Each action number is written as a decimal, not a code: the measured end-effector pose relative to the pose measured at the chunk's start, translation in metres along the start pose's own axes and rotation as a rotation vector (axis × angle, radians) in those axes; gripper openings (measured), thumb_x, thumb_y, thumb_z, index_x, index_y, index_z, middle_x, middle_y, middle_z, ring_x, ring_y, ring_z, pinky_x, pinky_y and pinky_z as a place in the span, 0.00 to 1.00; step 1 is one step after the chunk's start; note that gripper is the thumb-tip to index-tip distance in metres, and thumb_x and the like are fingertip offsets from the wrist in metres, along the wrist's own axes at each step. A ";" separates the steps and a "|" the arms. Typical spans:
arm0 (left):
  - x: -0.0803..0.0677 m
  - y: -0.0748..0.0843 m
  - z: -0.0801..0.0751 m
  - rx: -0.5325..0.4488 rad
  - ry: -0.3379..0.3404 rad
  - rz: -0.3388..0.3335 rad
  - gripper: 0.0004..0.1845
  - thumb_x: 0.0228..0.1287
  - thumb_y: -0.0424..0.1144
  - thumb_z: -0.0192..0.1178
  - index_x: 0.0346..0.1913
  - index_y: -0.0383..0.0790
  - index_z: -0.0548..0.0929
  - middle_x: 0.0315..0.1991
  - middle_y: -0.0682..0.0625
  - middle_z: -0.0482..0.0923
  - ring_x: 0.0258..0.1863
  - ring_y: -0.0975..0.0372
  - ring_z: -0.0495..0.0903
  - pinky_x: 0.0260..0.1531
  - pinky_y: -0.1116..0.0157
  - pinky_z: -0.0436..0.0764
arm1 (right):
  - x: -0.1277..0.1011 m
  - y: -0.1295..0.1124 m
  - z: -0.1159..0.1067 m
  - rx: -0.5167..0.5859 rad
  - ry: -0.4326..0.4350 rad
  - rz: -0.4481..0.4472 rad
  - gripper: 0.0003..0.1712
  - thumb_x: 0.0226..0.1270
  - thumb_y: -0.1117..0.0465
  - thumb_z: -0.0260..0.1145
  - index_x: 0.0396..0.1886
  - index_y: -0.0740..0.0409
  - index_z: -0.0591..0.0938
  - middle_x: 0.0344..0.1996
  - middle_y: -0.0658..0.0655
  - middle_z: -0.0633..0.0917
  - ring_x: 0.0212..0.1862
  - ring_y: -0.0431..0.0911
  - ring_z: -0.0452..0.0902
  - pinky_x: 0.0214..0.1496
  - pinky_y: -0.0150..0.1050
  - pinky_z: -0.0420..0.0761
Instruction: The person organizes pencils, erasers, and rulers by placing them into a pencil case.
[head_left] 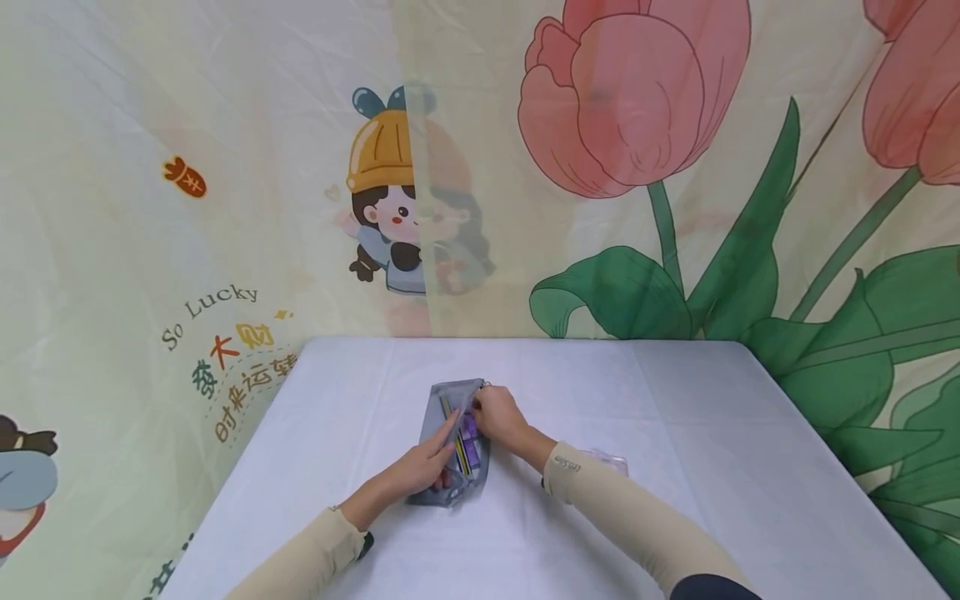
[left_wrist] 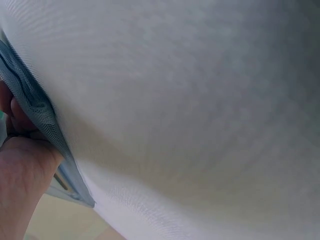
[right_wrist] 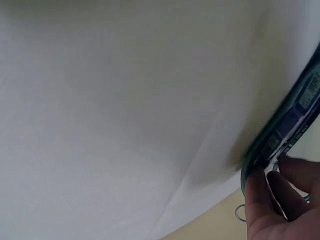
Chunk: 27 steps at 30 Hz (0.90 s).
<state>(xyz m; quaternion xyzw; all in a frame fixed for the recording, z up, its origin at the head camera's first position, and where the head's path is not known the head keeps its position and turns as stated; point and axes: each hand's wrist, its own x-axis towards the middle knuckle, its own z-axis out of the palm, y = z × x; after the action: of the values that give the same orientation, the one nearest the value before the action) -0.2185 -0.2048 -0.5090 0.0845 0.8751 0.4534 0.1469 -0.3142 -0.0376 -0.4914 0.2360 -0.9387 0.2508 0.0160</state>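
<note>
Nearest the head camera, two beige-sleeved forearms reached forward over the table (head_left: 675,433), which was draped in a plain white cloth. Between them lay the grey mesh zip pouch (head_left: 447,400), its long axis running away from the person and tilted a little to the right, the near end toward the left hand (head_left: 420,468) and the far, pointed end under the right hand (head_left: 498,417). The left hand held the near part of the pouch, fingers laid along it and the thumb curled against the mesh edge, as the left wrist view showed. The right hand pinched at the far corner, where a small metal ring, seemingly the zip pull, showed by the fingertips. Pencils (head_left: 455,442) and a purple item (head_left: 470,433) lay lengthwise inside, seen through the opening. The right hand was the nearer to the zip end. A small clear plastic piece (head_left: 603,458) lay on the table just behind the right forearm. The backdrop cloth read "So Lucky" (head_left: 212,310) above coloured Chinese characters; the sleeve cuff bore a small logo too small to read.
</note>
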 end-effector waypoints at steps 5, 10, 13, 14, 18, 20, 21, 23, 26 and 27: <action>-0.002 0.001 0.000 -0.006 -0.010 -0.003 0.31 0.81 0.45 0.40 0.80 0.61 0.43 0.23 0.47 0.80 0.22 0.60 0.78 0.30 0.63 0.75 | -0.005 0.003 -0.005 0.097 -0.056 -0.037 0.08 0.63 0.62 0.65 0.28 0.57 0.89 0.19 0.49 0.85 0.21 0.37 0.74 0.24 0.28 0.75; -0.003 0.002 -0.001 -0.008 -0.019 0.003 0.32 0.81 0.45 0.40 0.80 0.60 0.42 0.24 0.47 0.81 0.23 0.59 0.78 0.29 0.63 0.75 | -0.015 0.006 -0.021 0.184 -0.089 -0.092 0.13 0.66 0.56 0.64 0.44 0.56 0.89 0.35 0.52 0.90 0.36 0.41 0.84 0.40 0.35 0.83; -0.002 0.001 -0.001 -0.003 -0.021 0.018 0.32 0.81 0.45 0.40 0.80 0.60 0.42 0.24 0.47 0.80 0.23 0.59 0.78 0.30 0.63 0.76 | -0.025 0.014 -0.032 0.178 -0.087 -0.173 0.18 0.68 0.55 0.64 0.51 0.61 0.86 0.46 0.57 0.89 0.48 0.49 0.85 0.51 0.42 0.83; -0.002 0.002 0.000 -0.001 -0.023 0.016 0.32 0.81 0.45 0.40 0.80 0.60 0.42 0.24 0.47 0.80 0.23 0.59 0.78 0.30 0.63 0.76 | -0.030 0.019 -0.036 0.152 -0.082 -0.203 0.20 0.69 0.54 0.64 0.53 0.61 0.85 0.50 0.58 0.87 0.53 0.51 0.84 0.55 0.44 0.82; -0.001 0.004 0.001 0.002 -0.026 0.006 0.32 0.81 0.45 0.40 0.80 0.59 0.43 0.24 0.47 0.80 0.23 0.59 0.78 0.30 0.62 0.76 | -0.050 0.036 -0.050 -0.018 -0.049 -0.303 0.32 0.69 0.46 0.63 0.65 0.60 0.77 0.68 0.61 0.73 0.67 0.57 0.73 0.64 0.52 0.75; -0.001 0.006 0.001 0.007 -0.024 -0.006 0.31 0.81 0.45 0.40 0.80 0.59 0.43 0.24 0.47 0.80 0.23 0.59 0.78 0.31 0.62 0.75 | -0.061 0.044 -0.056 -0.109 -0.031 -0.325 0.38 0.68 0.40 0.61 0.71 0.56 0.72 0.74 0.61 0.65 0.70 0.58 0.68 0.66 0.55 0.72; -0.001 0.006 0.001 0.009 -0.022 -0.010 0.31 0.81 0.45 0.40 0.80 0.59 0.43 0.24 0.47 0.80 0.23 0.59 0.78 0.31 0.62 0.75 | -0.066 0.047 -0.059 -0.148 -0.031 -0.325 0.41 0.67 0.37 0.60 0.73 0.53 0.69 0.76 0.60 0.61 0.71 0.59 0.66 0.67 0.56 0.70; -0.001 0.008 0.001 0.014 -0.021 -0.021 0.32 0.81 0.46 0.40 0.80 0.59 0.43 0.25 0.47 0.80 0.23 0.59 0.77 0.31 0.62 0.74 | -0.076 0.053 -0.063 -0.208 -0.035 -0.314 0.46 0.66 0.32 0.57 0.77 0.48 0.62 0.79 0.58 0.52 0.74 0.59 0.62 0.69 0.59 0.66; -0.001 0.008 0.002 0.021 -0.008 -0.025 0.32 0.81 0.46 0.40 0.80 0.58 0.42 0.24 0.46 0.79 0.23 0.59 0.77 0.32 0.62 0.74 | -0.090 0.061 -0.069 -0.255 -0.043 -0.281 0.49 0.64 0.27 0.54 0.79 0.42 0.55 0.80 0.57 0.43 0.77 0.59 0.54 0.72 0.62 0.59; -0.001 0.008 0.003 0.024 -0.006 -0.033 0.32 0.81 0.45 0.40 0.80 0.59 0.42 0.24 0.46 0.79 0.23 0.59 0.77 0.32 0.62 0.74 | -0.094 0.063 -0.071 -0.260 -0.043 -0.267 0.50 0.64 0.27 0.54 0.80 0.41 0.54 0.81 0.57 0.41 0.78 0.58 0.52 0.73 0.63 0.56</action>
<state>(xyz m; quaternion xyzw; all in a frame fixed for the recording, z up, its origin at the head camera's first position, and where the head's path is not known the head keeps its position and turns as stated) -0.2165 -0.1985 -0.5038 0.0734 0.8813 0.4401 0.1559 -0.2659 0.0855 -0.4723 0.3598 -0.9236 0.1181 0.0596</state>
